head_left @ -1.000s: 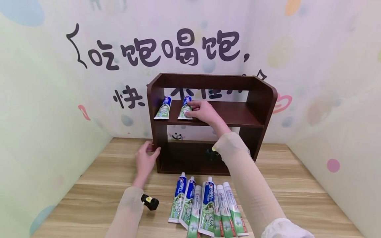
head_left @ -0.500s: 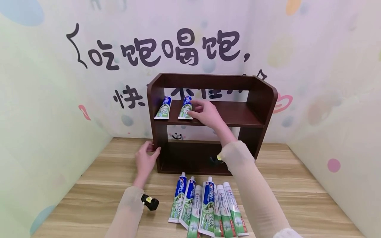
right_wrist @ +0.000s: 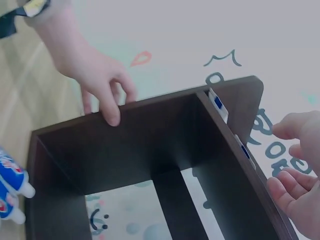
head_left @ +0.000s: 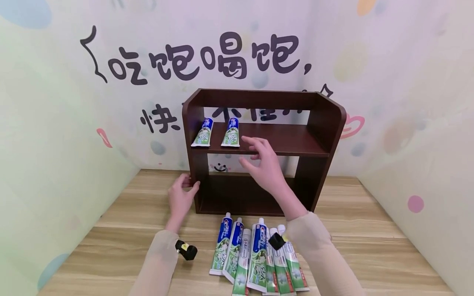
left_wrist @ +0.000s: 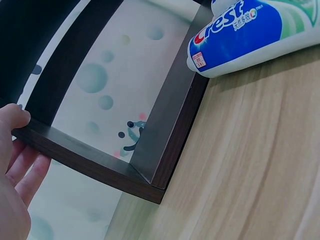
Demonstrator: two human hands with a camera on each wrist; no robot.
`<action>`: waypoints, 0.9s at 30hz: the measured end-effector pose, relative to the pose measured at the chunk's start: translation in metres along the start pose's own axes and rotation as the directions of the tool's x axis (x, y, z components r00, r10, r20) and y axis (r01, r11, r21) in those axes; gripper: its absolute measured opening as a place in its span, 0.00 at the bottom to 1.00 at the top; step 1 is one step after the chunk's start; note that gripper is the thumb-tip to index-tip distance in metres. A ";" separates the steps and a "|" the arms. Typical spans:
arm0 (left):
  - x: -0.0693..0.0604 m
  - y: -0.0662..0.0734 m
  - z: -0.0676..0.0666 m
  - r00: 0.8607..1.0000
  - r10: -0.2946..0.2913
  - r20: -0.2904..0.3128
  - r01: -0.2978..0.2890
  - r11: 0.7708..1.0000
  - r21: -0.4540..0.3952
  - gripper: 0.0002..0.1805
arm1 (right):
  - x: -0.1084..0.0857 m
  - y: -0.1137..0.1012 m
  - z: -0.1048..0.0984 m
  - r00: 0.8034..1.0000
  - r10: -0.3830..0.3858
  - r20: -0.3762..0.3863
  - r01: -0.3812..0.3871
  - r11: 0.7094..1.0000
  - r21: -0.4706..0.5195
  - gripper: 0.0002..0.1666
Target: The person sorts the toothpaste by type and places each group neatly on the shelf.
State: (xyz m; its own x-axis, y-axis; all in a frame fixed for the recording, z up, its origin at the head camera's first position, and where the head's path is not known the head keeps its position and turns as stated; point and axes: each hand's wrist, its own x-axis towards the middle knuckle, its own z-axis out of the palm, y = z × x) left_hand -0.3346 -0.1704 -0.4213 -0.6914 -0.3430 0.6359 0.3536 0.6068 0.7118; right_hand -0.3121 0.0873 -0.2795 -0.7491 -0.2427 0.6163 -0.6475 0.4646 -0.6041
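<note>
My left hand (head_left: pixel 181 201) grips the left side panel of the dark brown shelf (head_left: pixel 233 151), thumb on its front edge and fingers behind, as the left wrist view also shows. Two blue and green toothpaste tubes lie on the upper board, one (head_left: pixel 203 132) at the left end, the other (head_left: pixel 231 132) to its right. My right hand (head_left: pixel 267 166) is in front of the upper board, right of the second tube, fingers spread and slightly bent, holding nothing. In the right wrist view that hand (right_wrist: pixel 302 175) appears at the right edge, apart from the shelf.
On the wooden table (head_left: pixel 122 246) in front of the shelf lie several toothpaste tubes side by side, blue and green ones (head_left: pixel 221 246) and white and green ones (head_left: pixel 242 263), partly overlapping. The printed wall (head_left: pixel 148 37) stands behind the shelf.
My right hand has let go of the second tube and moved down and to the right, away from it. The left hand keeps its grip on the side panel.
</note>
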 end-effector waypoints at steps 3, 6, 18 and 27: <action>0.000 0.000 0.000 1.000 -0.010 -0.002 0.010 1.000 0.000 0.13 | -0.015 0.002 0.000 1.000 -0.010 0.008 0.010 1.000 0.008 0.33; 0.000 0.000 0.000 1.000 -0.012 -0.006 0.012 1.000 -0.004 0.13 | -0.031 0.006 0.001 1.000 0.005 0.017 -0.005 1.000 0.002 0.33; 0.000 -0.001 0.000 1.000 -0.020 0.005 0.020 1.000 -0.003 0.12 | -0.091 0.030 0.009 0.994 0.105 0.039 -0.104 0.994 -0.044 0.32; 0.000 0.002 -0.001 1.000 -0.021 0.022 0.022 1.000 -0.013 0.13 | -0.123 0.040 0.008 0.982 0.181 0.054 -0.178 0.982 -0.061 0.33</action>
State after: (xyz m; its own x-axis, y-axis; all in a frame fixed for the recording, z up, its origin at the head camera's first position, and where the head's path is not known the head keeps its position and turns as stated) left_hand -0.3334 -0.1697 -0.4202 -0.7123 -0.3403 0.6138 0.3464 0.5902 0.7292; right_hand -0.2471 0.1285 -0.3834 -0.8606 -0.2003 0.4682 -0.4940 0.5517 -0.6720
